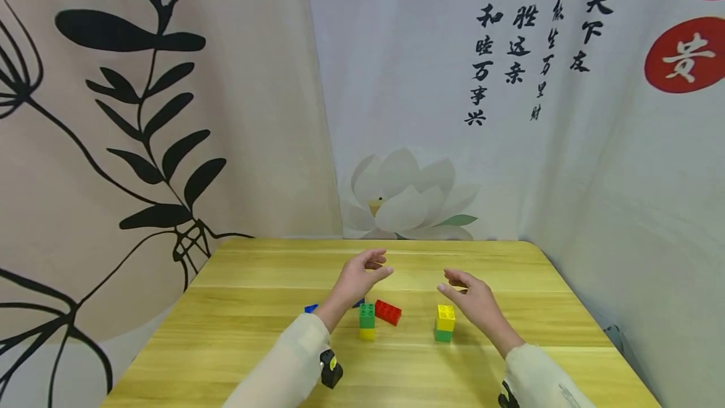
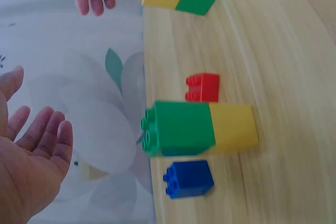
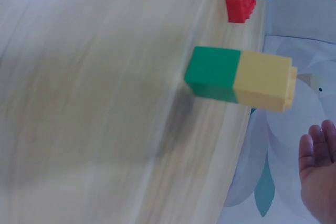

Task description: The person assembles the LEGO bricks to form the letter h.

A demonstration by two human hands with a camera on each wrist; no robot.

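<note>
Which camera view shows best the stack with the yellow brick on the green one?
The right wrist view: the yellow-and-green stack appears largest there, whole and unobstructed. The head view shows it small but whole; the left wrist view shows it near the top edge.

Left grip and right grip hover apart, forearms stretched forward, fingers seemingly loosely bent

Your head view: forward, down over table; your 2 wrist views: close in, scene turned sideways, both catching red brick
</note>
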